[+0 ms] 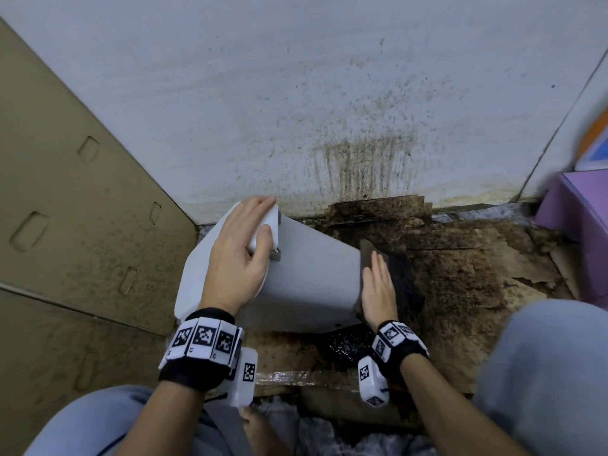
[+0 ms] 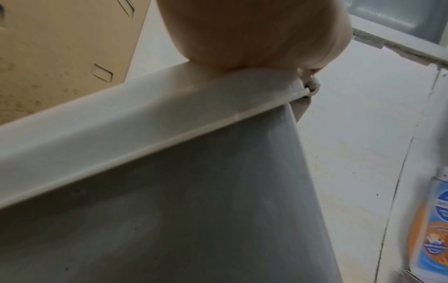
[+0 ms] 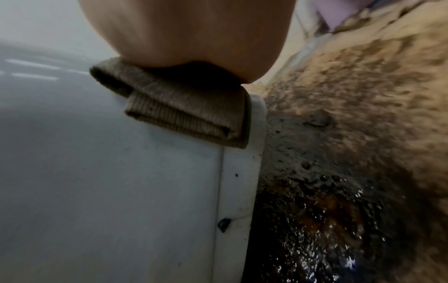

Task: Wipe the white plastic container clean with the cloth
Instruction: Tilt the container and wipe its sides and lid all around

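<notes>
The white plastic container (image 1: 312, 274) lies on its side on the floor, mouth to the left and base to the right. My left hand (image 1: 243, 251) grips its rim (image 2: 121, 134), fingers curled over the edge near a corner catch. My right hand (image 1: 378, 287) lies flat with straight fingers and presses a folded brown cloth (image 1: 367, 251) against the container's base end. In the right wrist view the cloth (image 3: 181, 113) sits under my palm at the base edge of the container (image 3: 109, 191), which carries dark specks. The container's inside is hidden.
Soiled brown cardboard (image 1: 460, 274) covers the floor, with a wet black patch (image 1: 348, 347) just below the container. A large cardboard box (image 1: 65, 225) stands at the left, a stained wall (image 1: 329, 93) behind, a purple box (image 1: 579, 205) at the right. My knees (image 1: 543, 373) flank the spot.
</notes>
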`<state>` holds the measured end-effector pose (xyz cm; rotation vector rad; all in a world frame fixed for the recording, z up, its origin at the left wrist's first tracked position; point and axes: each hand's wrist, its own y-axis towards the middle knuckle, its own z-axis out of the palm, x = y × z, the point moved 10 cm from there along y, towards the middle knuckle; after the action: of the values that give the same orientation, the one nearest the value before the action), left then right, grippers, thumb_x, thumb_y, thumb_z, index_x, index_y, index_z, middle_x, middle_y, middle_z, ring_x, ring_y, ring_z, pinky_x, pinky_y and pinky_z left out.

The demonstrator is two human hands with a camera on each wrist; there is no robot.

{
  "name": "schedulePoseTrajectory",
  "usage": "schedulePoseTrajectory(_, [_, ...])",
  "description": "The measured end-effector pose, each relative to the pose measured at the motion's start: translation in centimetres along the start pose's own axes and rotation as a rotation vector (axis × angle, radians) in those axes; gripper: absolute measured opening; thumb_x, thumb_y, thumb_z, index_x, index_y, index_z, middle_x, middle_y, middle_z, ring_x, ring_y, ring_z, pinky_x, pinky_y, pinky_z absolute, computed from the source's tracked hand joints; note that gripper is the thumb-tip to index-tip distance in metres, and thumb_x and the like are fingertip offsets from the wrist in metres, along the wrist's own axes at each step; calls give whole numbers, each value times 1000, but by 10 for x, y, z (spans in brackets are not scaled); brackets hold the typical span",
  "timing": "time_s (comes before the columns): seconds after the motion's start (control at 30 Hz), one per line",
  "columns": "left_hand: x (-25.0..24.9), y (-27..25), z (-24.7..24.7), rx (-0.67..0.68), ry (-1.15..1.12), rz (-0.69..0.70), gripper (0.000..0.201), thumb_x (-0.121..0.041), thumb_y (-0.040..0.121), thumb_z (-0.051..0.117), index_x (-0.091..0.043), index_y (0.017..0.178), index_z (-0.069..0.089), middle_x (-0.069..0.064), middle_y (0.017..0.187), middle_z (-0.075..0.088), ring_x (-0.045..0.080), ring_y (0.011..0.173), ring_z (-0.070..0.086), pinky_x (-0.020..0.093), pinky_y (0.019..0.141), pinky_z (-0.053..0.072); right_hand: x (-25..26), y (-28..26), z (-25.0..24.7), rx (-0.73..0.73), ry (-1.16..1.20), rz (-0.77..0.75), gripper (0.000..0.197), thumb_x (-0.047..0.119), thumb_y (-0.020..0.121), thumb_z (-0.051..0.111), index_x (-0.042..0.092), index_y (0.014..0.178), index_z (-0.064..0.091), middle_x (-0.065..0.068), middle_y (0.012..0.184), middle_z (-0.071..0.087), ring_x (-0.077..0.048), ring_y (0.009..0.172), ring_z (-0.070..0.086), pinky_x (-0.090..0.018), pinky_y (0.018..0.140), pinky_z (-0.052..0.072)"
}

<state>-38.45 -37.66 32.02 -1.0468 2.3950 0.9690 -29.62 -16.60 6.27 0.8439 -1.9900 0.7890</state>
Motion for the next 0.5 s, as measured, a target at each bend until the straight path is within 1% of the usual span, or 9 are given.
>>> schedulePoseTrajectory(0.07, [3, 0, 2, 9, -7, -14, 39, -17, 107, 46, -14, 144, 59, -2, 151, 55, 9, 146, 42, 29, 122, 32, -12, 0, -1, 3, 22, 57, 53, 30, 110, 24, 21, 161, 15, 0, 170, 8, -12, 156, 4, -33, 126, 3])
schedulePoseTrajectory(0.13, [5, 1, 3, 14, -2, -19, 40, -20, 108, 45, -15, 144, 59, -2, 152, 55, 12, 148, 41, 37, 122, 33, -12, 1, 0, -6, 32, 60, 53, 29, 110, 24, 20, 161, 16, 1, 170, 8, -12, 156, 4, -32, 125, 2])
schedulePoseTrajectory(0.17, [6, 0, 3, 15, 2, -18, 40, -21, 107, 44, -15, 144, 59, -2, 152, 55, 12, 148, 41, 39, 122, 33, -10, 1, 0, -16, 38, 60, 52, 28, 110, 25, 20, 161, 16, 1, 169, 9, -13, 156, 5, -32, 125, 2])
schedulePoseTrajectory(0.27, [7, 1, 3, 8, 1, -20, 41, -22, 107, 44, -15, 144, 59, -2, 152, 55, 12, 148, 41, 39, 121, 33, -3, 0, -1, -52, 54, 74, 52, 24, 109, 26, 19, 161, 17, 0, 169, 11, -13, 156, 7, -32, 125, 4])
schedulePoseTrajectory(0.33, [8, 2, 2, 5, 2, -26, 41, -23, 107, 43, -16, 144, 59, -2, 152, 55, 12, 148, 41, 39, 121, 34, 11, -4, 3, -42, 27, 64, 53, 22, 109, 25, 18, 161, 15, 1, 169, 9, -12, 156, 6, -30, 124, 3])
schedulePoseTrajectory(0.4, [7, 2, 4, 13, 3, -29, 42, -25, 107, 43, -16, 144, 59, -2, 152, 55, 12, 148, 41, 40, 121, 34, 35, -10, 10, -33, -13, 13, 53, 24, 109, 23, 19, 161, 11, 2, 170, 5, -11, 156, 3, -31, 125, 0])
schedulePoseTrajectory(0.5, [4, 3, 6, 20, 1, -24, 42, -24, 106, 43, -15, 144, 59, -1, 152, 55, 14, 148, 42, 42, 120, 35, 85, -27, 22, -26, 8, -103, 58, 35, 105, 16, 26, 162, 9, 9, 169, 2, -7, 155, -1, -36, 126, 2])
